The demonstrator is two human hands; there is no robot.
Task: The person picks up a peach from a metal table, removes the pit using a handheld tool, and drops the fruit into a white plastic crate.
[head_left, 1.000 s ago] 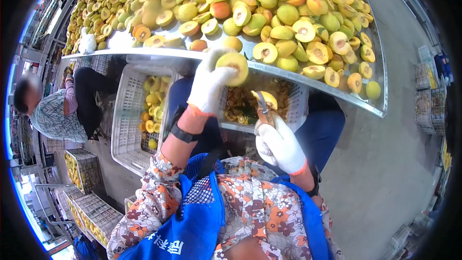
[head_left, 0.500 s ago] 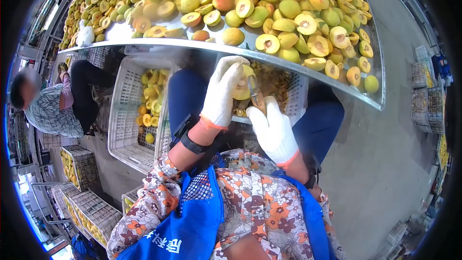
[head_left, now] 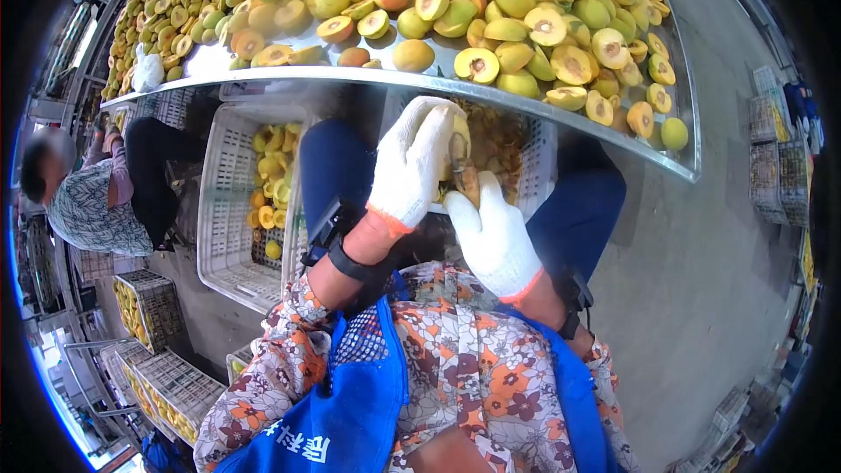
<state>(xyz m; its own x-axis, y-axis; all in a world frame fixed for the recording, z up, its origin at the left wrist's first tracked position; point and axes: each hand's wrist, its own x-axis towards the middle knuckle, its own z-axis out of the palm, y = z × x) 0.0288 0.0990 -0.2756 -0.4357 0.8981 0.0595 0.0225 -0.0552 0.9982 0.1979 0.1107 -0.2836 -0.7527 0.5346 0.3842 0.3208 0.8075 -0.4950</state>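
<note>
White gloves cover both hands. My left hand (head_left: 410,162) is closed around a yellow-green fruit half (head_left: 459,133), mostly hidden by the fingers. My right hand (head_left: 495,241) grips the wooden handle of a small pitting tool (head_left: 467,180), whose metal end lies against the fruit. Both hands are over a white crate (head_left: 539,162) of fruit scraps between the knees. Just beyond them is the metal table (head_left: 394,79) heaped with cut fruit halves (head_left: 569,64).
Left of the knees, a white crate (head_left: 215,236) holds yellow fruit halves. Another person (head_left: 101,210) sits at the far left. More fruit crates (head_left: 147,311) stand at lower left, and stacked crates (head_left: 780,180) at the right. A white plastic bag (head_left: 149,68) lies on the table's left edge.
The fruit half has turned in my left hand and shows less of its face. My right hand and the tool have shifted slightly left. The view has moved a little.
</note>
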